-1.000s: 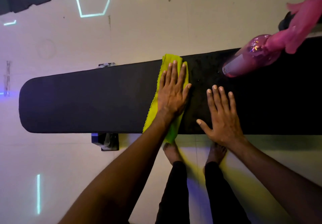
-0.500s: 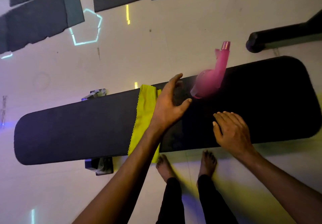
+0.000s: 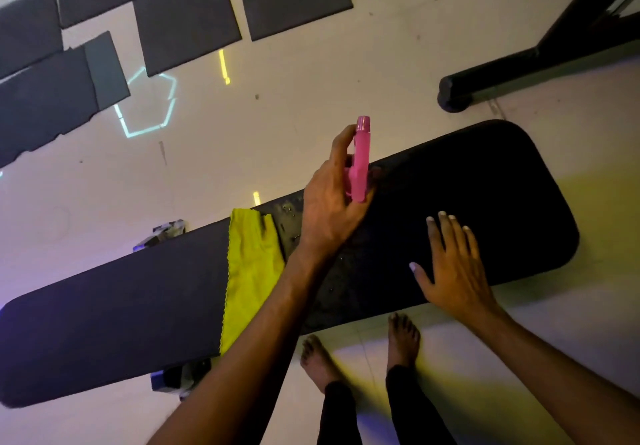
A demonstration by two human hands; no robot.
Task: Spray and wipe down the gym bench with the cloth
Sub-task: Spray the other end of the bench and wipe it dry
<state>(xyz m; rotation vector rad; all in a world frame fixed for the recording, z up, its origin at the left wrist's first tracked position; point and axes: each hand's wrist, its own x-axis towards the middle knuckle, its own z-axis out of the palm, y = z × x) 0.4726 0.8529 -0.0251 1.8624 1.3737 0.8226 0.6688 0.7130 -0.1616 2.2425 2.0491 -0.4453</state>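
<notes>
While my left hand (image 3: 332,202) grips the spray bottle (image 3: 360,164) and my right hand (image 3: 453,271) lies spread flat, the bench (image 3: 485,185) seems partly wet, with the cloth (image 3: 249,271) idle at nine o'clock.

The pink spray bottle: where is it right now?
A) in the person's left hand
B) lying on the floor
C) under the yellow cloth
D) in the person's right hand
A: the left hand has its fingers curled round the pink spray bottle above the bench, while the right hand lies flat on the pad.

Cloth (image 3: 252,278) across bench (image 3: 121,323)
</notes>
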